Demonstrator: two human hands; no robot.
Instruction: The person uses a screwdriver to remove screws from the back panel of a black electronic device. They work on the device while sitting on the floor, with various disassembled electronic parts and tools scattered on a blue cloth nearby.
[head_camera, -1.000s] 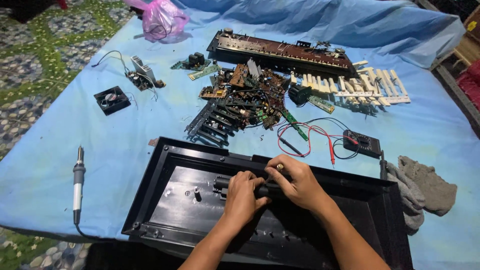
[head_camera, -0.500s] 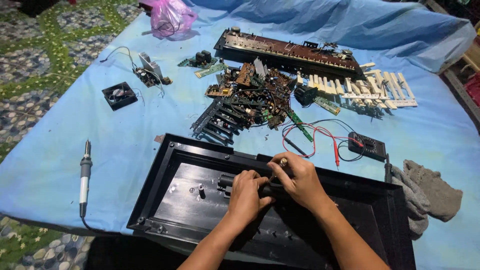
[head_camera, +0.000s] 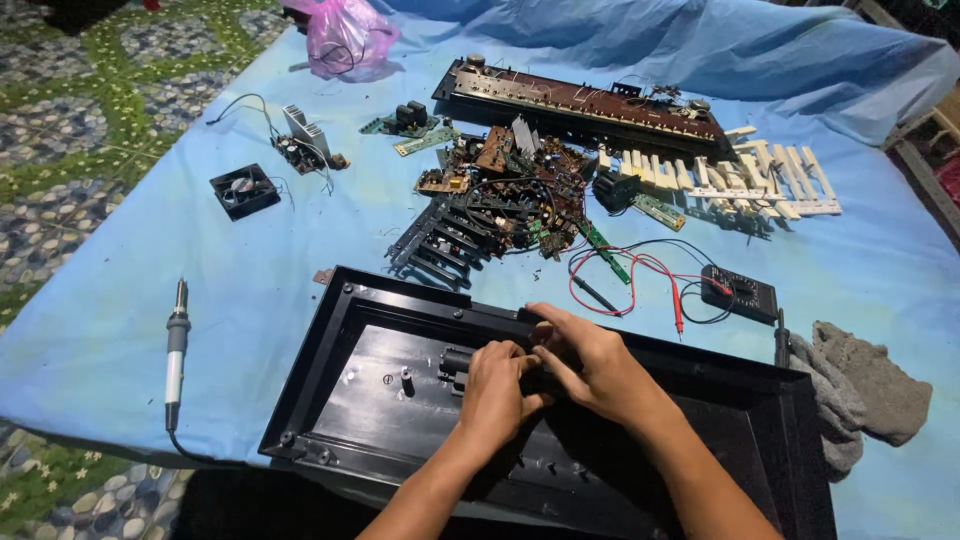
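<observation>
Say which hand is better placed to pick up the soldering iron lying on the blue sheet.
Left. The soldering iron lies off the black casing's left edge, on the left hand's side; the right hand would have to cross over it.

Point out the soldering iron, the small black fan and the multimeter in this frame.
soldering iron (head_camera: 176, 352): head view, on the middle of its grey handle.
small black fan (head_camera: 244, 190): head view, on the hub of its square frame.
multimeter (head_camera: 740, 293): head view, on its black body.

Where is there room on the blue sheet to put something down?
Bare blue sheet lies between the soldering iron, the small fan and the black case. The middle is crowded with circuit boards and white keys.
</observation>
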